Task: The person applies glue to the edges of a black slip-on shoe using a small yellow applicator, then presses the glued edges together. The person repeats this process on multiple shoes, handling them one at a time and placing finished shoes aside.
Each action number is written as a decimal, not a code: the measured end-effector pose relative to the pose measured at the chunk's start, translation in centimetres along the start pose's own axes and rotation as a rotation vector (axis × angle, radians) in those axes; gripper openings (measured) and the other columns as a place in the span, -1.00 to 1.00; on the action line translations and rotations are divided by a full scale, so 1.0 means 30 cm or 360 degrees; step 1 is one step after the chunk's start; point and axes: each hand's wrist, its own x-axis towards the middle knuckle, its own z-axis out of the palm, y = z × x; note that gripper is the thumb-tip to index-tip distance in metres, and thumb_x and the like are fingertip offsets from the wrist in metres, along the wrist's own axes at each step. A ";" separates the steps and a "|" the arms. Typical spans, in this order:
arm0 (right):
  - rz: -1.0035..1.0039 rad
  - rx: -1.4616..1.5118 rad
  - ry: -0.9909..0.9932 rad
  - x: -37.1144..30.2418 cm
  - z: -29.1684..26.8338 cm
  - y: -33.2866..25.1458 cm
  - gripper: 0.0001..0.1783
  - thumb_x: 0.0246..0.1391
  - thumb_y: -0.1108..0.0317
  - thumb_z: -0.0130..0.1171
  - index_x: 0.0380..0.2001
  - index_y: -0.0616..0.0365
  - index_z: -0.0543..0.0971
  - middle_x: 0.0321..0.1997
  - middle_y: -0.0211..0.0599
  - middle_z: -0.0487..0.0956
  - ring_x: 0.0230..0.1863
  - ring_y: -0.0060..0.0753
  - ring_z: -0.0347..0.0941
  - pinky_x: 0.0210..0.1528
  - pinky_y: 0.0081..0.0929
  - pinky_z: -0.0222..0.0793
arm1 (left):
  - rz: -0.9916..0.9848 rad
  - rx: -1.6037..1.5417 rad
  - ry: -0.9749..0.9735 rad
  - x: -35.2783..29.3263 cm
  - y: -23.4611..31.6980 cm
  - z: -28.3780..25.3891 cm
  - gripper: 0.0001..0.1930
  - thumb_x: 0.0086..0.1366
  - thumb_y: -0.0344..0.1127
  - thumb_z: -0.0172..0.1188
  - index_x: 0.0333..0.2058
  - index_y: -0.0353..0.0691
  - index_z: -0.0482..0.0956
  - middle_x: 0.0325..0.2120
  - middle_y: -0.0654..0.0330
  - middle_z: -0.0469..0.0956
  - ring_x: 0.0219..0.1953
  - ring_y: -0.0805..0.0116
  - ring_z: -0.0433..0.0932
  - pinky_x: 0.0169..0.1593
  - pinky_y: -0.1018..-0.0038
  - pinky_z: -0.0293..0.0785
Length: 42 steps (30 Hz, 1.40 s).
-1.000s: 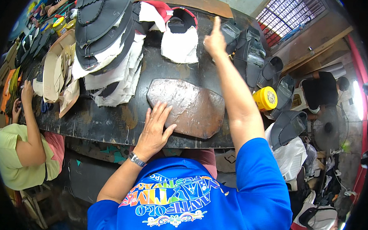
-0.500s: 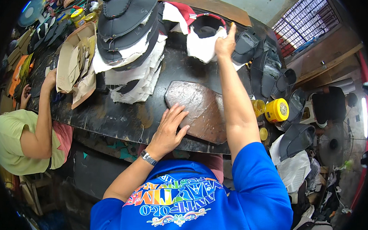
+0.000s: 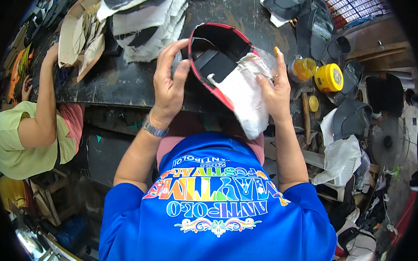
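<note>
Dark, scuffed worktable point(image 3: 115, 86) spans the upper view. Stack of black pieces with frayed white cloth point(image 3: 150, 23) lies at far left-centre; cream tray of cut pieces point(image 3: 68, 54) beside it, to the left. Person in yellow-green shirt point(image 3: 19, 141) sits at left.

Red-edged black shoe-like piece point(image 3: 214, 63): located between the two hands, in front of the torso, overlapping the table's near edge in view. White cloth point(image 3: 248, 92) drapes from its right side.

Right hand point(image 3: 276, 96): grasping the piece's cloth-covered side, thumb on the cloth, index finger extended. Left hand point(image 3: 169, 84): spread, unclenched, along the left rim; fingertip contact unclear.

Right of the hands: amber jar point(image 3: 303, 69), touching or just beside yellow tub point(image 3: 329, 78); wooden stick point(image 3: 306, 118) nearer the body.
</note>
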 end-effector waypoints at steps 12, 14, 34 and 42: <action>-0.0206 -0.0543 -0.0064 -0.103 -0.068 -0.036 -0.07 0.03 0.62 0.28 0.47 0.07 0.17 0.11 -0.09 0.55 -0.12 -0.38 0.55 0.04 -0.44 0.46 | 0.0379 0.1364 -0.0489 0.111 0.148 0.006 -0.52 0.23 -0.03 0.37 0.04 -0.17 0.63 0.22 0.03 0.40 0.27 -0.01 0.33 0.33 0.12 0.22; -0.0047 -0.0300 -0.0096 -0.104 -0.061 -0.038 -0.07 0.03 0.65 0.25 0.47 0.02 0.19 0.01 -0.10 0.58 -0.17 -0.39 0.57 0.01 -0.45 0.48 | 0.0371 0.1129 -0.0560 0.098 0.166 0.013 -0.54 0.23 -0.07 0.38 0.03 -0.18 0.64 0.20 0.02 0.42 0.25 -0.02 0.37 0.30 0.13 0.27; -0.0769 -0.0045 -0.0449 -0.134 -0.030 -0.170 -0.05 0.07 0.57 0.37 0.46 0.16 0.10 -0.22 -0.20 0.68 -0.29 -0.51 0.61 -0.27 -0.55 0.52 | -0.0133 0.0353 -0.0375 0.042 0.020 0.019 -0.44 0.21 -0.11 0.42 0.12 -0.27 0.56 0.05 -0.01 0.54 0.05 0.16 0.55 0.16 0.34 0.43; -0.0561 -0.0027 -0.0110 0.105 -0.054 -0.089 -0.06 0.10 0.59 0.18 0.51 -0.04 0.06 -0.04 -0.21 0.66 -0.06 -0.49 0.57 -0.03 -0.55 0.46 | 0.0410 0.1026 -0.0383 0.126 0.057 0.071 -0.39 0.18 0.00 0.42 0.14 -0.17 0.56 0.23 -0.03 0.38 0.31 -0.03 0.32 0.31 0.16 0.27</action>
